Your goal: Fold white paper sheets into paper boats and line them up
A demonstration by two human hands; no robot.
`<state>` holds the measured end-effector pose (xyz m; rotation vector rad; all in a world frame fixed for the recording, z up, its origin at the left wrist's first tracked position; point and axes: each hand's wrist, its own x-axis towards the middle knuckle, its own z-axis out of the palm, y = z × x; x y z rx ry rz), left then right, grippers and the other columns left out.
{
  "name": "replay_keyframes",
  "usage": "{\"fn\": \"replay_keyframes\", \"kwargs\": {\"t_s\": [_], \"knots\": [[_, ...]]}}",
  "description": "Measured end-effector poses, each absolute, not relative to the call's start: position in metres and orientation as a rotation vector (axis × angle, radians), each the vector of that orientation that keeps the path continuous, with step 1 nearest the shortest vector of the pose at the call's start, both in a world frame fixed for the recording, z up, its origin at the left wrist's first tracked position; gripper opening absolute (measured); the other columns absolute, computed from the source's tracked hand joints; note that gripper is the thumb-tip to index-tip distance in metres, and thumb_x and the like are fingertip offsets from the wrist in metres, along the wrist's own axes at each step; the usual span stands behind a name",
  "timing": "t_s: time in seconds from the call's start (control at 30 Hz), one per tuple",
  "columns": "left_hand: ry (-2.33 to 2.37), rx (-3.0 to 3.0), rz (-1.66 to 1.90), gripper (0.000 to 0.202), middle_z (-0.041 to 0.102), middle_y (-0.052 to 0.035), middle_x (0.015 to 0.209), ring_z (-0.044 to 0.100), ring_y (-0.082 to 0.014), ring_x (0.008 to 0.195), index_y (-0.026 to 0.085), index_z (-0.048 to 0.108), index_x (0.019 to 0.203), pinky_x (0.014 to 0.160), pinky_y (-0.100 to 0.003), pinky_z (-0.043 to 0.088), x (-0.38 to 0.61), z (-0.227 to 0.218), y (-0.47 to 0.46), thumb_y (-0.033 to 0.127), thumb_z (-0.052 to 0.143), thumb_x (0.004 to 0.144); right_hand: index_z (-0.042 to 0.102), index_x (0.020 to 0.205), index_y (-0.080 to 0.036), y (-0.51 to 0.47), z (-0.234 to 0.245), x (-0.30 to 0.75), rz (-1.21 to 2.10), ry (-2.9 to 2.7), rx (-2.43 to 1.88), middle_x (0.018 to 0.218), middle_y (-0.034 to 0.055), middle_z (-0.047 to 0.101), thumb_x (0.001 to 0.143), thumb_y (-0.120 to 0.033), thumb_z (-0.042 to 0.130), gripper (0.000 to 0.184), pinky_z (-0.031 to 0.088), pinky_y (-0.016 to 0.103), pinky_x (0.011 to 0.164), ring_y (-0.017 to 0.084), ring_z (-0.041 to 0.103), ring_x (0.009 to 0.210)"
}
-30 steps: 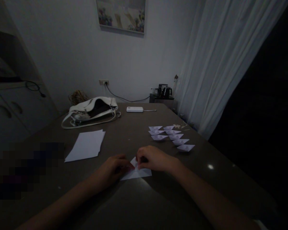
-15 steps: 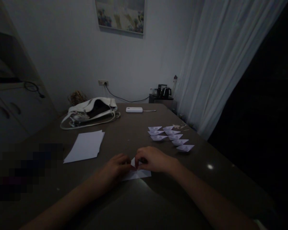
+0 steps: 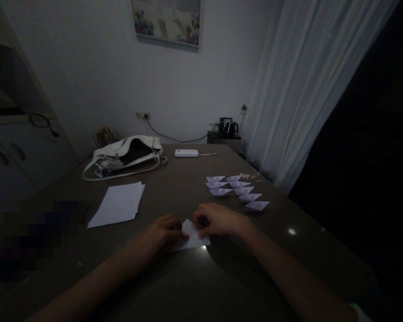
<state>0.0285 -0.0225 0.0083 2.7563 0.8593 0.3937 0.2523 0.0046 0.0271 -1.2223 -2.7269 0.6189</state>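
Observation:
A small folded piece of white paper (image 3: pixel 190 241) with a pointed top lies on the table between my hands. My left hand (image 3: pixel 166 230) has its fingers curled on the paper's left side, the thumb pressing near its middle. On the right side, my right hand (image 3: pixel 213 220) pinches the paper's edge between bent fingers and thumb. Parts of the sheet are hidden under both hands. Several white paper boats (image 3: pixel 237 190) stand in two rows beyond my right hand. To the left lies a stack of white paper sheets (image 3: pixel 118 203).
A white handbag (image 3: pixel 127 154) with a looped strap lies at the far left of the table (image 3: pixel 174 179). Near the back edge rests a white power bank (image 3: pixel 186 153) with a short cable. Small pale scraps (image 3: pixel 246 176) lie behind the boats. A curtain (image 3: pixel 275 112) hangs at right.
My right hand has shifted slightly right, away from my left thumb, so more of the folded paper and its pointed top shows. The left hand stays nearly in place.

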Motion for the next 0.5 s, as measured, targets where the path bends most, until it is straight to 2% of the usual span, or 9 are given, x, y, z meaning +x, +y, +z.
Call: {"fn": "replay_keyframes", "kwargs": {"t_s": [0.23,0.33,0.4,0.5], "knots": [[0.928,2.724,0.350,0.028,0.059,-0.0052,0.095,0.051,-0.0194,0.087,0.027,0.067,0.102,0.073,-0.028,0.037,0.030,0.006,-0.021,0.017,0.046,0.088,0.064,0.075,-0.016,0.015,0.032,0.272,0.827,-2.762,-1.373,0.071,-0.0029,0.058,0.060,-0.032,0.078,0.026,0.031,0.018,0.052,0.009,0.051,0.062],[0.927,2.697,0.364,0.026,0.058,-0.0047,0.094,0.051,-0.0184,0.085,0.026,0.067,0.101,0.071,-0.027,0.036,0.028,0.007,-0.022,0.021,0.045,0.089,0.062,0.076,-0.015,0.014,0.036,0.271,0.935,-2.657,-1.276,0.069,-0.0019,0.059,0.067,-0.036,0.073,0.026,0.035,0.018,0.053,0.009,0.053,0.061],[0.931,2.685,0.360,0.026,0.058,-0.0048,0.094,0.050,-0.0182,0.085,0.025,0.067,0.101,0.070,-0.027,0.036,0.028,0.007,-0.023,0.022,0.044,0.090,0.061,0.076,-0.015,0.011,0.034,0.265,0.894,-2.518,-1.207,0.067,-0.0018,0.059,0.073,-0.035,0.069,0.022,0.035,0.018,0.053,0.008,0.052,0.060],[0.926,2.675,0.349,0.027,0.058,-0.0046,0.093,0.051,-0.0184,0.085,0.025,0.067,0.101,0.070,-0.027,0.036,0.029,0.008,-0.024,0.020,0.044,0.089,0.061,0.074,-0.015,0.007,0.025,0.252,0.892,-2.497,-1.082,0.065,-0.0031,0.058,0.070,-0.031,0.072,0.020,0.035,0.017,0.053,0.007,0.053,0.059]]}}
